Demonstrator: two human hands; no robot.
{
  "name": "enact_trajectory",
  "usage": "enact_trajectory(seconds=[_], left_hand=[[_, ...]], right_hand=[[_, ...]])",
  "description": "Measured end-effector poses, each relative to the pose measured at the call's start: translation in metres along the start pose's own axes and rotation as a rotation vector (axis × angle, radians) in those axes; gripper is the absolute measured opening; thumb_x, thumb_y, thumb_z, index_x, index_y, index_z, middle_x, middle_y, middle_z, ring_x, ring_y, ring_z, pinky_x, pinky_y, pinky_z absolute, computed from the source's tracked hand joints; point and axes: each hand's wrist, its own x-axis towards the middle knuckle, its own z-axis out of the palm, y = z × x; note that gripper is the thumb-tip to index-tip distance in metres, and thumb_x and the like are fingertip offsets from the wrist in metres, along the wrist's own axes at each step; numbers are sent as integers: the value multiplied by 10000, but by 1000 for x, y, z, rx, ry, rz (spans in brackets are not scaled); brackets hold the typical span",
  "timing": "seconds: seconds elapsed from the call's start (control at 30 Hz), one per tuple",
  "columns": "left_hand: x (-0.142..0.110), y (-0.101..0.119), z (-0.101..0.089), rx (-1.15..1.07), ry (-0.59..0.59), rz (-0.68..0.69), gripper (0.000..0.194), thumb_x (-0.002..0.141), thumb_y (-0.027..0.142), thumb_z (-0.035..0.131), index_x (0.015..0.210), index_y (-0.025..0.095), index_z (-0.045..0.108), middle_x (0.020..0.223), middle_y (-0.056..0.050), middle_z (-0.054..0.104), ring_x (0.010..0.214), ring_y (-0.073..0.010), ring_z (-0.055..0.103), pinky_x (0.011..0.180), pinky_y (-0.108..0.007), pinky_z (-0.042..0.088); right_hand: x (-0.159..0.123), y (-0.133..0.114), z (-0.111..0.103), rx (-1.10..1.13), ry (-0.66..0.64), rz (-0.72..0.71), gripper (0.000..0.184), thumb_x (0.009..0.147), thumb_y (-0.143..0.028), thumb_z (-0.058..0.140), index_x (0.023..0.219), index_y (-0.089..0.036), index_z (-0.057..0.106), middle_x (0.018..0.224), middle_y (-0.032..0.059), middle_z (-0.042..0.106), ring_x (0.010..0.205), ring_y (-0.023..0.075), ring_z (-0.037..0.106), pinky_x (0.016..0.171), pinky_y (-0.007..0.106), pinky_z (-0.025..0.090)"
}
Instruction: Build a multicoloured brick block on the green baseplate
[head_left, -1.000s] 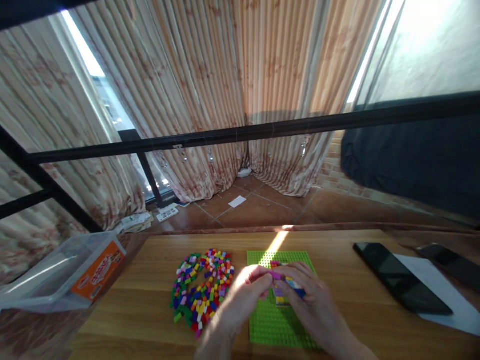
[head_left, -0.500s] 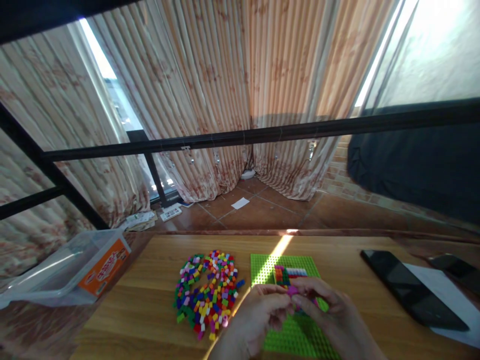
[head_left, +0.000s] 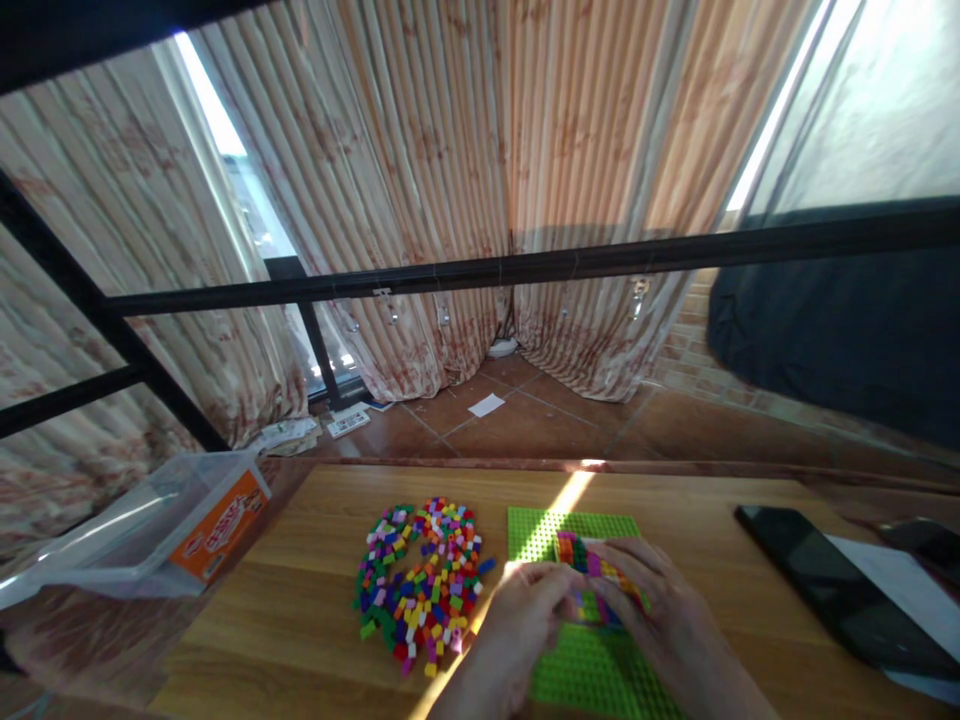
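A green studded baseplate lies on the table, carrying a low build of multicoloured toy building bricks, partly covered by my fingers. My left hand is at the build's left side, its thumb and fingers closed together; whatever is between them is hidden. Over the right side of the build is my right hand, its thumb and forefinger bent around a magenta toy brick. The fingertips of both hands nearly meet there. Whether that brick sits on the build or above it, I cannot tell.
Left of the baseplate, many loose bricks are spread on the wooden table. A clear plastic box with an orange label stands beyond the left edge. At right, a black tablet-like device partly covers white paper. A black bar crosses behind.
The view has shifted slightly. Both hands, first raised together with a magenta brick between their fingertips, are now down at the build on the baseplate. A blue brick came into view beside the pile.
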Motion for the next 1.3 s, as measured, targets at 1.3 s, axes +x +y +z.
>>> enact_trajectory(seconds=[1.3], left_hand=[[8, -11, 6, 617, 256, 337, 415, 798, 212, 459, 1178, 181, 624, 1102, -72, 668, 963, -212, 603, 839, -299, 464]], right_hand=[[12, 19, 25, -80, 5, 155, 264, 850, -350, 502, 806, -255, 745, 1019, 80, 669, 954, 253, 576, 879, 438, 460]])
